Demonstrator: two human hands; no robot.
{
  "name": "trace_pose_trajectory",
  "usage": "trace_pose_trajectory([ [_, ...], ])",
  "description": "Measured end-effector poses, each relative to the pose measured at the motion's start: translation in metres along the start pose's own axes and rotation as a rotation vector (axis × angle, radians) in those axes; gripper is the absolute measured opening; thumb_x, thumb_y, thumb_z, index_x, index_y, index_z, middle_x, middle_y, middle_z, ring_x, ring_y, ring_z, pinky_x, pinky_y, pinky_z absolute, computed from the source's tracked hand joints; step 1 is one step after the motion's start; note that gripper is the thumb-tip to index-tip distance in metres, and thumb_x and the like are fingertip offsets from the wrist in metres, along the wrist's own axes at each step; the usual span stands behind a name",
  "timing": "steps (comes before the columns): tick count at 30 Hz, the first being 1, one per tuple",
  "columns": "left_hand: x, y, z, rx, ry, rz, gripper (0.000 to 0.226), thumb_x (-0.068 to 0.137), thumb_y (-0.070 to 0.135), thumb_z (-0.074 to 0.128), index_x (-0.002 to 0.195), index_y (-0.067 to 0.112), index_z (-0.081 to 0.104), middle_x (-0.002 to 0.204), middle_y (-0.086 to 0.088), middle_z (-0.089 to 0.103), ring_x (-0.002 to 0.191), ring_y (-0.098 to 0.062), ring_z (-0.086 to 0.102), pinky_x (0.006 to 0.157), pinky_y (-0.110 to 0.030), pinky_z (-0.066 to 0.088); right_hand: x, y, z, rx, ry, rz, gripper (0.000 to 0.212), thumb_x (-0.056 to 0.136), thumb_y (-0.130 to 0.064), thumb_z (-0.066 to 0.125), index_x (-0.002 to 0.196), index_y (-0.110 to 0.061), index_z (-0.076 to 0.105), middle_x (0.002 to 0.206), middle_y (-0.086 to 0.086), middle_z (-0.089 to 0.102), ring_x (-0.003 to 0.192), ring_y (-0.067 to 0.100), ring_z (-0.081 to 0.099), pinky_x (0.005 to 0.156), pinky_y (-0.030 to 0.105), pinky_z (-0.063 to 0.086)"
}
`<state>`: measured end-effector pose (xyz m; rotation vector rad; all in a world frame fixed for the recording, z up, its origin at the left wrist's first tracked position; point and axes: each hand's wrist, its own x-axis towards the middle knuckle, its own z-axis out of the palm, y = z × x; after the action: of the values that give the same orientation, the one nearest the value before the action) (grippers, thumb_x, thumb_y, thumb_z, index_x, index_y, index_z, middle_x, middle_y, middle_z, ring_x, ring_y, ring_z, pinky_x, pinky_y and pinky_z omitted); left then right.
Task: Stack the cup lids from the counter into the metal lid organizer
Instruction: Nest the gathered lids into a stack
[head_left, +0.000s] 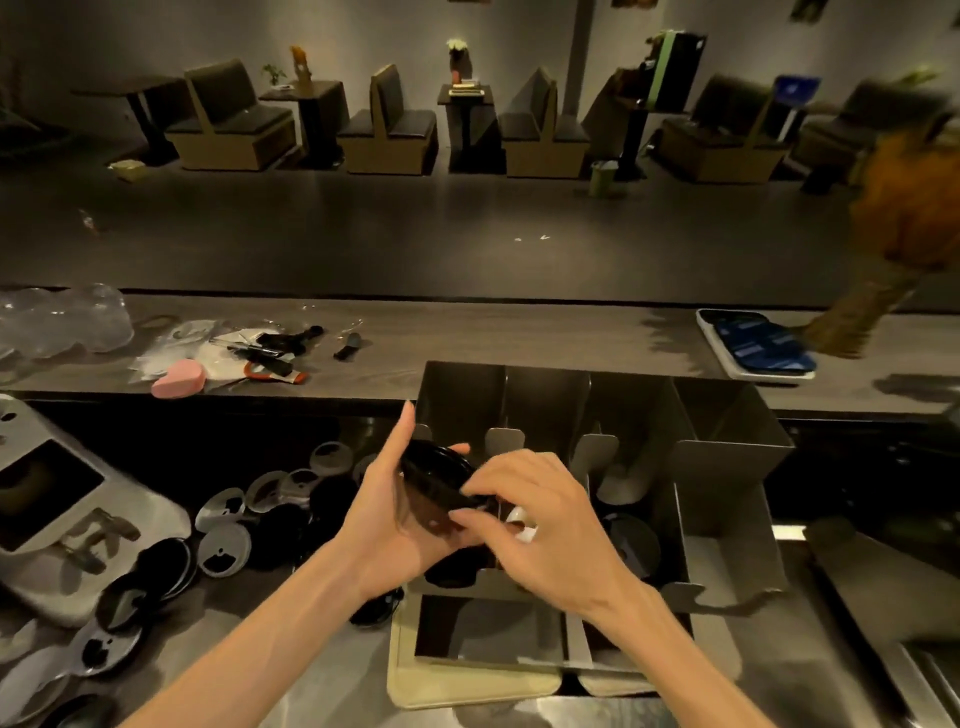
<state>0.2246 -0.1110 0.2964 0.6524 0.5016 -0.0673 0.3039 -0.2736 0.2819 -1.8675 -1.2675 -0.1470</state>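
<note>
We held a black lid stack (441, 486) in both hands, left hand (395, 525) cupping, right hand (535, 514) pinching its rim. Light, slick, bendy; grip by rims. Organizer (727, 467) sat at 3 o'clock.

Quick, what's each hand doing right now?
Left hand: holds the black lids.
Right hand: pinches the same lids.

A single head-worn wide-angle view looks forward and steeply down from just above the grey folded-metal, four-slot lid organizer (602, 467), which fills the near centre. The steel worktop (322, 654) around it curves at the edges. Beyond the organizer a dark raised ledge (519, 338) crosses the frame; farther back, tilted and small, stand upholstered booth seats (389, 130).
</note>
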Motion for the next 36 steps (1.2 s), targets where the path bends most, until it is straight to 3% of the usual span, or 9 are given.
trace_pose_trajectory([
  [2, 0.006, -0.008, 0.012, 0.031, -0.029, 0.005, 0.08, 0.08, 0.072, 0.062, 0.127, 0.007, 0.063, 0.132, -0.023, 0.065, 0.122, -0.04, 0.062, 0.112, -0.058, 0.04, -0.005, 0.006, -0.016, 0.111, 0.019, 0.081, 0.015, 0.097, -0.029, 0.07, 0.11, -0.021, 0.072, 0.105, -0.015, 0.065, 0.101, 0.008, 0.063, 0.087, 0.033, 0.052],
  [5, 0.013, -0.021, 0.024, 0.169, -0.045, 0.09, 0.062, 0.085, 0.055, 0.063, 0.129, 0.011, 0.067, 0.134, -0.02, 0.065, 0.124, -0.033, 0.062, 0.11, -0.052, 0.043, -0.013, 0.014, -0.049, 0.229, 0.001, 0.212, 0.016, 0.1, -0.02, 0.065, 0.116, -0.022, 0.071, 0.103, -0.014, 0.067, 0.103, 0.013, 0.065, 0.088, 0.02, 0.049],
  [11, 0.024, -0.049, 0.041, 0.613, -0.146, 0.107, 0.013, 0.087, 0.019, 0.071, 0.098, 0.014, 0.077, 0.113, -0.02, 0.07, 0.104, -0.025, 0.069, 0.098, -0.037, 0.054, -0.03, 0.04, -0.096, 0.352, 0.068, 0.415, 0.024, 0.102, -0.024, 0.062, 0.125, -0.028, 0.066, 0.116, -0.014, 0.07, 0.115, 0.006, 0.065, 0.095, 0.027, 0.055],
  [16, 0.033, -0.08, 0.061, 0.611, -0.231, 0.087, 0.037, 0.09, -0.004, 0.065, 0.127, 0.001, 0.06, 0.119, -0.029, 0.069, 0.113, -0.036, 0.069, 0.089, -0.033, 0.059, -0.048, 0.054, -0.112, 0.216, 0.164, 0.452, 0.036, 0.091, -0.035, 0.075, 0.125, -0.035, 0.062, 0.12, -0.021, 0.063, 0.115, 0.0, 0.06, 0.089, 0.017, 0.052],
  [20, 0.035, -0.094, 0.075, 0.51, -0.186, 0.108, 0.044, 0.09, -0.01, 0.06, 0.131, 0.009, 0.06, 0.118, -0.026, 0.071, 0.112, -0.032, 0.07, 0.087, -0.031, 0.06, -0.063, 0.063, -0.129, 0.087, -0.036, 0.343, 0.067, 0.078, -0.051, 0.084, 0.136, -0.038, 0.053, 0.135, -0.024, 0.051, 0.13, 0.0, 0.049, 0.1, 0.012, 0.044],
  [27, 0.033, -0.11, 0.077, 0.543, -0.17, 0.021, 0.038, 0.094, -0.002, 0.06, 0.129, 0.012, 0.059, 0.119, -0.022, 0.072, 0.117, -0.036, 0.067, 0.101, -0.041, 0.055, -0.079, 0.081, -0.135, -0.072, -0.172, 0.274, 0.08, 0.074, -0.057, 0.084, 0.142, -0.045, 0.042, 0.131, -0.044, 0.039, 0.131, -0.006, 0.04, 0.108, 0.017, 0.036],
  [30, 0.031, -0.116, 0.078, 0.608, -0.097, 0.081, 0.034, 0.095, 0.004, 0.064, 0.128, 0.012, 0.059, 0.116, -0.017, 0.074, 0.11, -0.03, 0.071, 0.092, -0.035, 0.059, -0.082, 0.092, -0.135, -0.115, -0.126, 0.286, 0.077, 0.073, -0.06, 0.081, 0.138, -0.041, 0.046, 0.128, -0.036, 0.046, 0.125, -0.001, 0.047, 0.103, 0.025, 0.047],
  [33, 0.034, -0.114, 0.072, 0.636, 0.099, 0.24, 0.032, 0.089, 0.007, 0.073, 0.12, 0.01, 0.065, 0.109, -0.015, 0.076, 0.101, -0.028, 0.074, 0.08, -0.029, 0.06, -0.082, 0.106, -0.14, -0.247, -0.067, 0.331, 0.078, 0.072, -0.059, 0.081, 0.138, -0.035, 0.049, 0.13, -0.02, 0.055, 0.12, 0.003, 0.05, 0.098, 0.027, 0.049],
  [36, 0.033, -0.106, 0.062, 0.604, 0.192, 0.291, 0.027, 0.09, 0.008, 0.071, 0.117, 0.009, 0.067, 0.105, -0.015, 0.076, 0.097, -0.028, 0.073, 0.078, -0.031, 0.059, -0.081, 0.113, -0.14, -0.329, -0.2, 0.343, 0.083, 0.072, -0.062, 0.079, 0.142, -0.033, 0.046, 0.133, -0.016, 0.056, 0.12, 0.007, 0.052, 0.1, 0.028, 0.046],
])
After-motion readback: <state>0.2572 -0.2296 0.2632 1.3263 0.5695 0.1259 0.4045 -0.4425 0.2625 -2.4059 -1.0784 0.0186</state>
